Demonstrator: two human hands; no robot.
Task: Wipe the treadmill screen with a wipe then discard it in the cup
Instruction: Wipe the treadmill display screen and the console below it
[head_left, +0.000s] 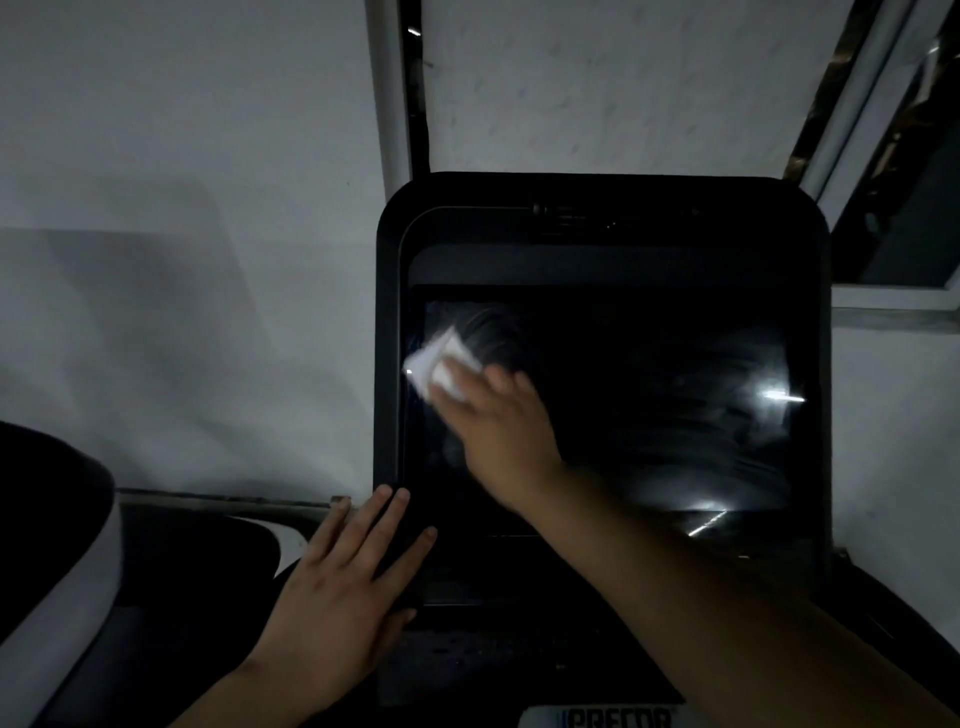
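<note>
The treadmill screen (649, 405) is a dark glossy panel in a black console frame, with streaks and light glints on its right side. My right hand (498, 431) presses a folded white wipe (439, 366) flat against the screen's upper left area. My left hand (343, 587) lies flat with fingers apart on the console's lower left edge, holding nothing. No cup is in view.
A white wall (182, 260) rises behind the console. Window frames (857, 130) run at the upper right. A dark and white machine part (57, 571) curves in at the lower left. A lettered label (618, 719) shows at the bottom edge.
</note>
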